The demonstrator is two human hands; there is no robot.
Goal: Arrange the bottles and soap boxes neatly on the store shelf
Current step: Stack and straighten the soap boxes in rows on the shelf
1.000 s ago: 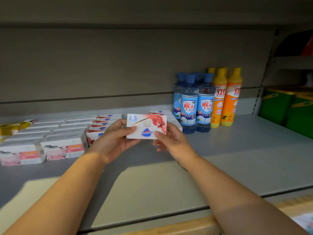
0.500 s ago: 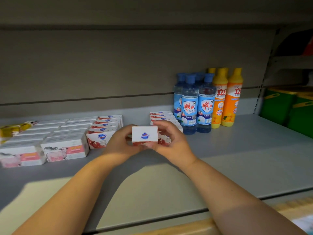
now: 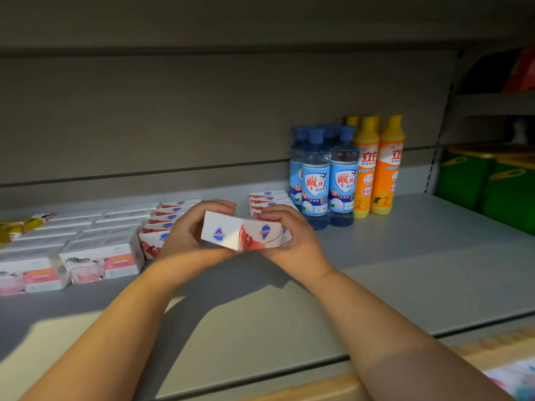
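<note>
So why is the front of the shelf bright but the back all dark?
Head view: light reaches only the front of the shelf; the left hand and right hand cast dark shadows on it; the bottom-right corner looks blurry.

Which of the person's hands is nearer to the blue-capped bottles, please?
Right. The right hand grips the soap box just left of the blue-capped bottles; the left hand holds its other end, farther away.
</note>
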